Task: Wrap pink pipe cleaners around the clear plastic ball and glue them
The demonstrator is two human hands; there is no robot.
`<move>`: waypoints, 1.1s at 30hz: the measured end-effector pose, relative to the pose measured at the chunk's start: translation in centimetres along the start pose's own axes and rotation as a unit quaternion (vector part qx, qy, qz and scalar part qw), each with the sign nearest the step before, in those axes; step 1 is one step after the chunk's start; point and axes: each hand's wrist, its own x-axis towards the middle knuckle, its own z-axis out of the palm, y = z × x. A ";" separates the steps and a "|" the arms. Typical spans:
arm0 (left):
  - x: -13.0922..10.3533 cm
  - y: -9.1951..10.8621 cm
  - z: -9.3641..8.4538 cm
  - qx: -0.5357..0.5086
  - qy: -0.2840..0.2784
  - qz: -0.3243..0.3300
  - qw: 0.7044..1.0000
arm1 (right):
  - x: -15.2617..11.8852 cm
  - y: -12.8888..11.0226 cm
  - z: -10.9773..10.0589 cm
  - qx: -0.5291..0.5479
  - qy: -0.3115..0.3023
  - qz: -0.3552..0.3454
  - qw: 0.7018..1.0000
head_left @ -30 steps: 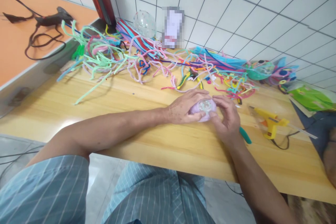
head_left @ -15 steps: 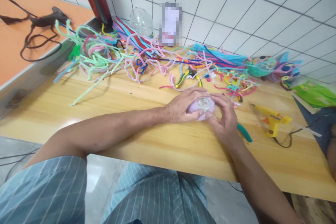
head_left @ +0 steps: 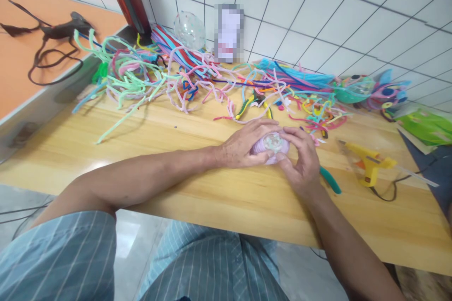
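Between my two hands sits a small ball wrapped in lilac pipe cleaner, with a clear, pale-speckled patch showing at its top. My left hand curves around its left side, thumb along the near edge. On the opposite side, the fingers and thumb of my right hand close on the ball. Its underside is hidden by the hands. A teal handle pokes out beside my right wrist. Pliers with yellow-and-black handles lie just beyond my left hand.
Tangled pipe cleaners and straight bundles line the wall. A yellow glue gun with a cord lies at right. At the back stand a clear ball, a phone and a red flask. A black corded tool rests at left.
Both hands stay around the lilac ball in almost the same place. The ball appears turned slightly, its clear patch shifted a little. A person's arm at the right edge has mostly left view.
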 end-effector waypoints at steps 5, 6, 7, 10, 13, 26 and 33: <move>-0.1 0.0 -0.1 0.015 -0.016 0.000 1.000 | 0.0 0.0 0.2 0.006 0.013 -0.010 1.000; -0.1 0.0 -0.1 0.017 -0.018 0.001 1.000 | -0.1 0.0 0.2 0.006 0.017 -0.010 1.000; 0.0 0.0 -0.2 0.018 -0.020 0.001 1.000 | -0.1 0.1 0.3 0.005 0.019 -0.006 1.000; 0.0 0.1 -0.2 0.015 -0.023 -0.005 1.000 | -0.2 0.2 0.3 -0.001 0.019 0.007 1.000; -0.1 0.2 -0.1 0.009 -0.016 -0.030 0.999 | -0.2 0.1 0.3 0.001 0.021 0.004 1.000; -0.2 0.6 0.1 -0.013 0.011 -0.058 0.998 | -0.1 0.0 0.3 0.005 0.025 -0.002 1.000; -0.2 0.6 -0.1 0.013 -0.007 -0.036 0.999 | 0.0 -0.1 0.5 0.004 0.038 -0.005 0.999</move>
